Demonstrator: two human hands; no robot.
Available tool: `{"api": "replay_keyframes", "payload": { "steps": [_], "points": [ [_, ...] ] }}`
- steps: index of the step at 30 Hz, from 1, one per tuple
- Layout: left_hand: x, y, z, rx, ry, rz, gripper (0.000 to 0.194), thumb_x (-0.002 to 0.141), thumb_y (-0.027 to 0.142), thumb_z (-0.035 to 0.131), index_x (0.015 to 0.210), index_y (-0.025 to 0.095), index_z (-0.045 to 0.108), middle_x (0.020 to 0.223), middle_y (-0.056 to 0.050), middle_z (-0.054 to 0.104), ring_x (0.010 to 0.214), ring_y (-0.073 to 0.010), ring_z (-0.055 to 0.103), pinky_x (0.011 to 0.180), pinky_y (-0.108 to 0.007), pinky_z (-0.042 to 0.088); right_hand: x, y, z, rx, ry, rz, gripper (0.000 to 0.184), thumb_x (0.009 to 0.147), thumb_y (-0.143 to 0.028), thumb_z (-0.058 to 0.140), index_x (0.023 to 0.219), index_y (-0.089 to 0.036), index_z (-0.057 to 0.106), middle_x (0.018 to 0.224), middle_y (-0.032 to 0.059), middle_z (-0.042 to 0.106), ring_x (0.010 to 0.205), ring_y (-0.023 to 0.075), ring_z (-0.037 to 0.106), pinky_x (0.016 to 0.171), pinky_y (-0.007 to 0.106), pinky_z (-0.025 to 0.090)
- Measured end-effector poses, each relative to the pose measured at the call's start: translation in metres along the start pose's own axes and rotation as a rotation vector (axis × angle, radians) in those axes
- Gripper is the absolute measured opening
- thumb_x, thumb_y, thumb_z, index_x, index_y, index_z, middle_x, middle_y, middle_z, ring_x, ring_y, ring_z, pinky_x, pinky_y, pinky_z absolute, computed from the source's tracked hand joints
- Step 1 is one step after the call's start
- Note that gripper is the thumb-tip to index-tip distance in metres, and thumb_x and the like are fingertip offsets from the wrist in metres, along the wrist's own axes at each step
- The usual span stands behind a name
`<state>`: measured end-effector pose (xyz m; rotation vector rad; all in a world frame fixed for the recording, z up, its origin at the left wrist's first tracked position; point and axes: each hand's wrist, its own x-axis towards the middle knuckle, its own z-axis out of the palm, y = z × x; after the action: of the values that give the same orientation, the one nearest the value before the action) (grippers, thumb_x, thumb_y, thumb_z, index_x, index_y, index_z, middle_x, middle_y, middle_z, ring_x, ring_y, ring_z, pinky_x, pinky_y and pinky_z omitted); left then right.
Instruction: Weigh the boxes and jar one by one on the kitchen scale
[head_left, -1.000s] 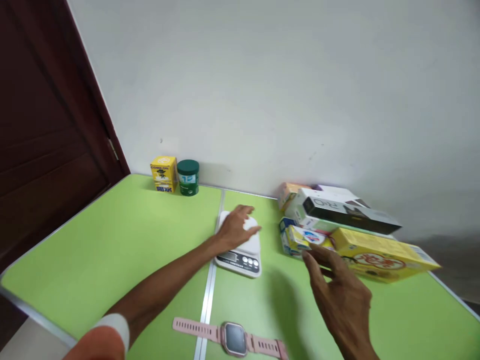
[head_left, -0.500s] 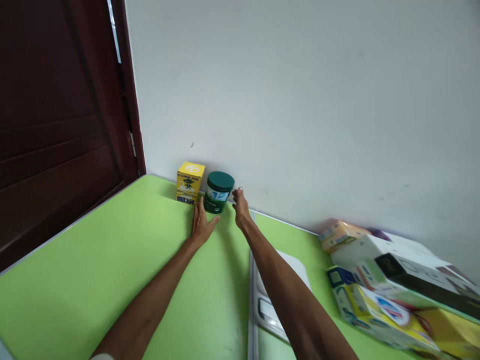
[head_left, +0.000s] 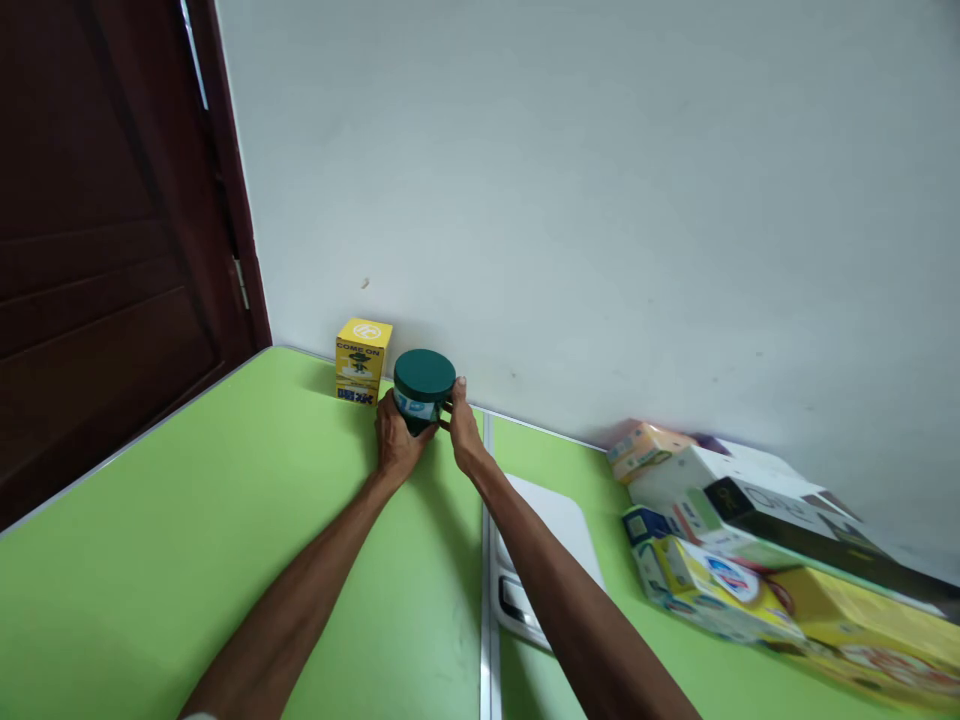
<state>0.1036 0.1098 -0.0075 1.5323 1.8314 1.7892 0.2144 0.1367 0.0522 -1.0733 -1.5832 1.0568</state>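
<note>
Fingers of your left hand (head_left: 397, 440) and right hand (head_left: 466, 434), partly curled, hold the green tub (head_left: 424, 374) from opposite sides, probably steadying its round body.

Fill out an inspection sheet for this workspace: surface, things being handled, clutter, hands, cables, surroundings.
Surface: green table, with a metal strip running across it.
Things handled: green tub, lid on.
Clutter: yellow box left of the tub; white scale, partly hidden; mixed boxes grouped at right, somewhat blurred.
Hands: left hand grips the tub's left side; right hand is at its right side.
Cables: nothing seen.
Surroundings: pale wall behind, dark door at left.
</note>
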Motion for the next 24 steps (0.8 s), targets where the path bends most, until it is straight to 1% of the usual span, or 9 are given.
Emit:
{"api": "replay_keyframes", "payload": {
  "steps": [3, 6, 9, 11, 13, 15, 18, 21, 24],
  "points": [
    [-0.015, 0.029, -0.02, 0.033, -0.029, 0.062, 0.094, 0.071, 0.047, 0.089, 0.144, 0.018, 0.039, 0.134, -0.019, 0.058, 0.13, -0.0372, 0.059, 0.109, -0.051, 0.048, -0.035, -0.029, -0.022, 0.056, 0.032, 0.035, 0.091, 0.091, -0.09, 0.023, 0.145, -0.026, 0.06, 0.145, 0.01, 0.065, 0.137, 0.0308, 0.057, 0.11, 0.05, 0.051],
    [-0.031, 0.067, -0.032, 0.019, -0.081, 0.102, 0.096, 0.066, 0.047, 0.092, 0.143, 0.02, 0.04, 0.131, -0.016, 0.06, 0.127, -0.0358, 0.061, 0.107, -0.049, 0.05, -0.073, -0.059, -0.054, -0.014, 0.069, 0.006, 0.086, 0.092, -0.088, 0.03, 0.136, -0.023, 0.065, 0.141, 0.0113, 0.066, 0.129, 0.0324, 0.061, 0.107, 0.051, 0.053],
    [-0.053, 0.106, -0.03, -0.04, -0.169, 0.127, 0.096, 0.064, 0.046, 0.093, 0.141, 0.021, 0.042, 0.13, -0.015, 0.061, 0.126, -0.0351, 0.061, 0.106, -0.048, 0.051, -0.111, -0.077, -0.092, -0.125, 0.122, -0.021, 0.08, 0.092, -0.086, 0.035, 0.125, -0.022, 0.069, 0.125, 0.0107, 0.073, 0.116, 0.0313, 0.065, 0.102, 0.049, 0.056],
    [-0.07, 0.127, -0.024, -0.08, -0.244, 0.12, 0.095, 0.063, 0.044, 0.094, 0.14, 0.021, 0.043, 0.131, -0.016, 0.061, 0.127, -0.0353, 0.061, 0.106, -0.048, 0.051, -0.133, -0.081, -0.116, -0.169, 0.164, 0.002, 0.08, 0.092, -0.087, 0.035, 0.12, -0.021, 0.07, 0.117, 0.0112, 0.074, 0.11, 0.0316, 0.067, 0.094, 0.048, 0.059],
    [-0.086, 0.142, -0.016, -0.106, -0.316, 0.103, 0.094, 0.062, 0.041, 0.093, 0.14, 0.021, 0.044, 0.132, -0.016, 0.061, 0.129, -0.0354, 0.06, 0.107, -0.048, 0.05, -0.151, -0.078, -0.136, -0.18, 0.197, 0.036, 0.08, 0.091, -0.087, 0.035, 0.118, -0.021, 0.07, 0.116, 0.012, 0.074, 0.106, 0.0322, 0.068, 0.088, 0.046, 0.061],
    [-0.102, 0.152, -0.01, -0.11, -0.375, 0.082, 0.092, 0.062, 0.038, 0.093, 0.139, 0.021, 0.044, 0.132, -0.015, 0.062, 0.129, -0.0351, 0.06, 0.108, -0.049, 0.05, -0.165, -0.07, -0.151, -0.173, 0.229, 0.06, 0.078, 0.091, -0.087, 0.036, 0.117, -0.023, 0.071, 0.117, 0.0123, 0.074, 0.105, 0.0323, 0.069, 0.085, 0.044, 0.062],
    [-0.119, 0.159, -0.003, -0.109, -0.439, 0.058, 0.091, 0.063, 0.037, 0.092, 0.139, 0.023, 0.045, 0.133, -0.014, 0.061, 0.13, -0.0345, 0.06, 0.109, -0.05, 0.049, -0.18, -0.058, -0.164, -0.185, 0.268, 0.079, 0.078, 0.09, -0.088, 0.035, 0.112, -0.023, 0.072, 0.11, 0.0123, 0.075, 0.1, 0.0321, 0.07, 0.082, 0.044, 0.063],
    [-0.129, 0.158, 0.001, -0.109, -0.477, 0.045, 0.091, 0.063, 0.037, 0.092, 0.139, 0.023, 0.044, 0.134, -0.013, 0.061, 0.13, -0.0337, 0.059, 0.109, -0.049, 0.049, -0.19, -0.048, -0.169, -0.218, 0.299, 0.081, 0.078, 0.091, -0.088, 0.034, 0.108, -0.022, 0.072, 0.099, 0.0101, 0.075, 0.094, 0.0305, 0.07, 0.082, 0.045, 0.062],
    [-0.133, 0.154, 0.003, -0.089, -0.488, 0.042, 0.093, 0.062, 0.037, 0.093, 0.139, 0.02, 0.044, 0.133, -0.015, 0.061, 0.129, -0.0342, 0.06, 0.11, -0.05, 0.048, -0.196, -0.044, -0.17, -0.214, 0.316, 0.067, 0.076, 0.092, -0.086, 0.034, 0.106, -0.022, 0.072, 0.097, 0.0094, 0.075, 0.097, 0.0301, 0.069, 0.085, 0.044, 0.062]
  ]
}}
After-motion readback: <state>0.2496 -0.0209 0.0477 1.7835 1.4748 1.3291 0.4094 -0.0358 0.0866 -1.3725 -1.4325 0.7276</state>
